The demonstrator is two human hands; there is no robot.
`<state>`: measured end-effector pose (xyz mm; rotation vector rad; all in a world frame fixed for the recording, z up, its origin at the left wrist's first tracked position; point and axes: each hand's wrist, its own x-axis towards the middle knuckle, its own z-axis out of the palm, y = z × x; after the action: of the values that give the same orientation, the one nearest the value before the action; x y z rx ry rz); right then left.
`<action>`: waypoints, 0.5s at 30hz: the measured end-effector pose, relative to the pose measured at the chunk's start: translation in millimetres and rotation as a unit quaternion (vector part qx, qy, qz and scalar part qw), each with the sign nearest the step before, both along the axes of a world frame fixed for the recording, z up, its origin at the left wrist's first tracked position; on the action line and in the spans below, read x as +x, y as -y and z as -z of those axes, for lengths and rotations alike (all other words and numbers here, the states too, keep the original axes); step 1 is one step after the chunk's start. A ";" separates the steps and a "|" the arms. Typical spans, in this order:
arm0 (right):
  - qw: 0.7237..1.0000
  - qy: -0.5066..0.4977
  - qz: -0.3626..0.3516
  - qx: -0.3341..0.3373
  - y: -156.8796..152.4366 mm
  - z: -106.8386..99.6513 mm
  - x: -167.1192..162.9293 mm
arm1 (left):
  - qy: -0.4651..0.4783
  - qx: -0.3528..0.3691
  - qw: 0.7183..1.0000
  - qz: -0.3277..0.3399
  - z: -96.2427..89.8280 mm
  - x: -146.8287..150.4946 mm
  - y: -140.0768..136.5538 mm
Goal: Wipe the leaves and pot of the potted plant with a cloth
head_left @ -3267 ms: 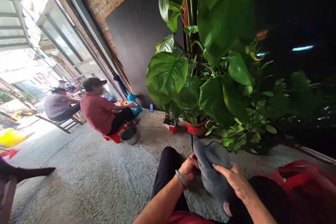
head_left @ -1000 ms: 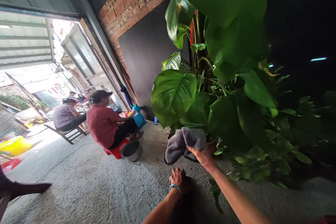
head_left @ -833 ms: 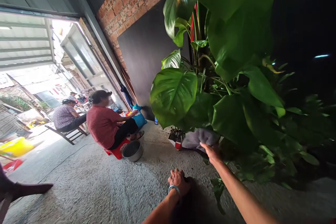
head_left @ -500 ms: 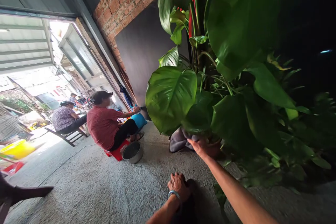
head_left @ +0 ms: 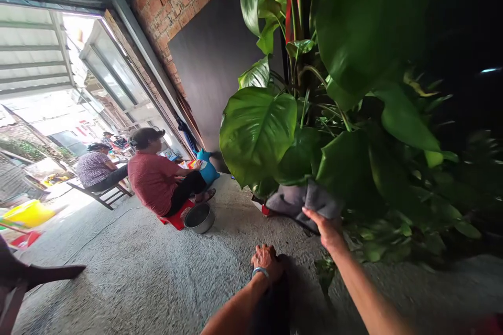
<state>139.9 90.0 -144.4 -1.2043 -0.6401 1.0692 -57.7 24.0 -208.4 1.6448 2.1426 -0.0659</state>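
While left hand [head_left: 268, 264] rests on knee [head_left: 278, 301], closure of fingers [head_left: 262, 251] unclear, right hand [head_left: 330, 231] grips grey cloth [head_left: 290, 200], long axis sideways.

Right of centre, a grey cloth [head_left: 288, 200] is held by the right hand [head_left: 328, 227] beneath leaves [head_left: 259, 133]; at lower centre, the left hand [head_left: 267, 260] is rested on a knee [head_left: 278, 293].

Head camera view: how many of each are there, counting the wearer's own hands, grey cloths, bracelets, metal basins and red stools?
Wearer's hands: 2, left hand and right hand
Grey cloth: 1
Bracelet: 1
Metal basin: 1
Red stool: 1
Total: 6
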 end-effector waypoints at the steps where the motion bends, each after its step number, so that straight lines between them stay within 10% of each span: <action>1: 1.000 0.008 0.016 0.001 -7.2 -4.1 6.9 | 0.000 0.001 1.000 0.002 -0.1 1.8 0.8; 9: 0.990 0.119 0.004 -0.081 60.6 19.4 37.0 | -0.014 0.003 1.000 0.013 3.5 2.8 -1.3; 15: 0.930 0.345 0.106 -0.069 5.6 -17.3 95.2 | -0.030 -0.003 0.999 0.020 4.8 3.5 -1.9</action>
<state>235.1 84.5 -127.1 -1.7490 -0.9523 0.4928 -54.3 25.9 -213.1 1.7031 2.1516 -0.1350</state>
